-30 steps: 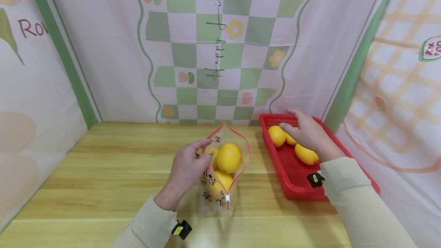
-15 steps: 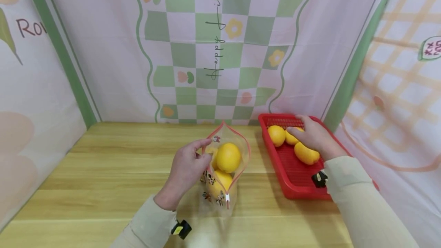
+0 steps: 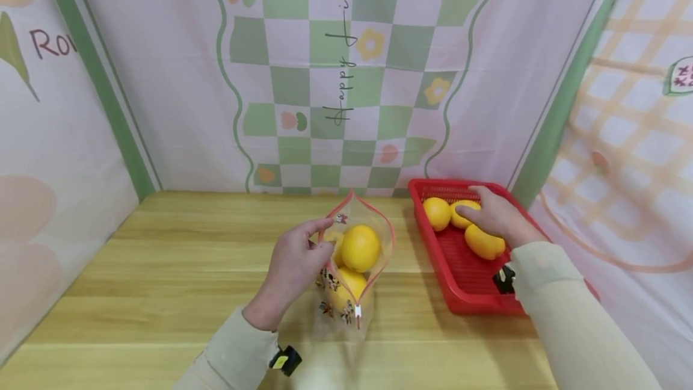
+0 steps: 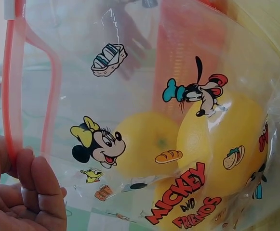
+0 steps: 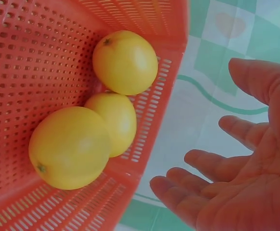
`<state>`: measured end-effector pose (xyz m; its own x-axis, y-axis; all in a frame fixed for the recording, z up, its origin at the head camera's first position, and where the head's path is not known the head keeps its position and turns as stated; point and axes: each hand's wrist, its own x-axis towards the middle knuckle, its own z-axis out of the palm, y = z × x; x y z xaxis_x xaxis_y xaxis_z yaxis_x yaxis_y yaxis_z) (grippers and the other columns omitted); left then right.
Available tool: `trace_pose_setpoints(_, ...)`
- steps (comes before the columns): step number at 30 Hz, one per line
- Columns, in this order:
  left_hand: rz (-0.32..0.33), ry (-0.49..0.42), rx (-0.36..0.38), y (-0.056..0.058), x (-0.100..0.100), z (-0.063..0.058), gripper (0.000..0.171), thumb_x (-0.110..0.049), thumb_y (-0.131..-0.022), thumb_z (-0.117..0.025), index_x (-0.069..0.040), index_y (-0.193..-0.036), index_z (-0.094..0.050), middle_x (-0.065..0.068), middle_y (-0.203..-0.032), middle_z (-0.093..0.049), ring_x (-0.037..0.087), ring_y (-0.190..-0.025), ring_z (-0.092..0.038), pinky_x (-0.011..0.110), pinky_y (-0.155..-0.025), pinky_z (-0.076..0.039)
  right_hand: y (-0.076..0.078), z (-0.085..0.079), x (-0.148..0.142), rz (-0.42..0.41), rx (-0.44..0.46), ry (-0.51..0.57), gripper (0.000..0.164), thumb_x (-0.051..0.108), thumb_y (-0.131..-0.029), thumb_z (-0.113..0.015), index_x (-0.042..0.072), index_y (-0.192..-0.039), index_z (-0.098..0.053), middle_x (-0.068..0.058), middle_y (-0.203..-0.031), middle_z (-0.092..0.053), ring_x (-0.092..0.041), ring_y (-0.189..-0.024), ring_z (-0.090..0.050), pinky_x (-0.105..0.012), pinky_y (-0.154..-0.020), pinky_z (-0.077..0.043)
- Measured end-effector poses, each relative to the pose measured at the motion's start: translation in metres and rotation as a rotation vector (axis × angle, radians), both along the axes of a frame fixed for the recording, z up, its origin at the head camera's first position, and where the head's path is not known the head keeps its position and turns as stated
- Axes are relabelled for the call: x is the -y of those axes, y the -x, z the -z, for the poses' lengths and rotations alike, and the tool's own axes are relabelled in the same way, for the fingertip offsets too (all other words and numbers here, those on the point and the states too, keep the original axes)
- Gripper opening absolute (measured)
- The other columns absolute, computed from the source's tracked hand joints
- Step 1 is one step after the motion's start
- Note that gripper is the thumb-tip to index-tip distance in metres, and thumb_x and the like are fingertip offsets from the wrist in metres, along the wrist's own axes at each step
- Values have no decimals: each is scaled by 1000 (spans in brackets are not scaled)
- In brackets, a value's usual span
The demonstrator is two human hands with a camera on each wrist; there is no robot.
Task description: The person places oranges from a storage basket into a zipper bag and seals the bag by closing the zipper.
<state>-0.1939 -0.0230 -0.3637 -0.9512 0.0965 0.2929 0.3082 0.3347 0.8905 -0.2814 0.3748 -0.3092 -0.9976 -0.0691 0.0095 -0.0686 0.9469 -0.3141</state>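
My left hand (image 3: 295,263) pinches the pink zip edge of a clear cartoon-printed zip bag (image 4: 111,91), whose mouth gapes upward. Several yellow oranges (image 3: 360,248) lie inside the bag, seen through its plastic in the left wrist view. To the right is a red plastic basket (image 3: 440,269) holding three more yellow fruits. Two sit near its back wall, an orange (image 3: 436,213) among them; a longer-looking one (image 3: 483,241) lies nearer the front. Over the basket's right side hovers my right hand (image 3: 500,218), fingers spread, thumb toward the fruit. In the right wrist view its palm (image 5: 255,192) holds nothing.
The bag and basket stand on a wooden table (image 3: 178,275). Printed cloth (image 3: 325,161) hangs behind the table and at both sides. The basket's raised rim surrounds the fruit, and its far right corner lies close to the side cloth.
My right hand has shifted a little to the right and lower over the basket, uncovering more of the back fruit. My left hand and the bag stay in place.
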Motion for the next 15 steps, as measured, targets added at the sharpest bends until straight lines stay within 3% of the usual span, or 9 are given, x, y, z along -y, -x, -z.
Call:
trace_pose_setpoints(6, -3, 8, -3, 0, 1, 1, 45, -11, -92, -62, -13, -137, -70, -6, -48, -38, 13, -39, -29, 21, -39, -26, 3, 4, -3, 6, 91, -1, 89, 45, -102, -57, -13, -159, -20, -43, -155, -32, -58, -137, -37, -74, -114, -30)
trace_pose_setpoints(15, -1, 10, -8, 0, 2, 2, 45, -10, -92, -62, -13, -137, -69, -6, -48, -38, 13, -39, -29, 21, -38, -26, 8, 8, -8, 8, 174, -17, 94, 52, -99, -60, -12, -158, -23, -42, -154, -33, -58, -136, -38, -75, -113, -29)
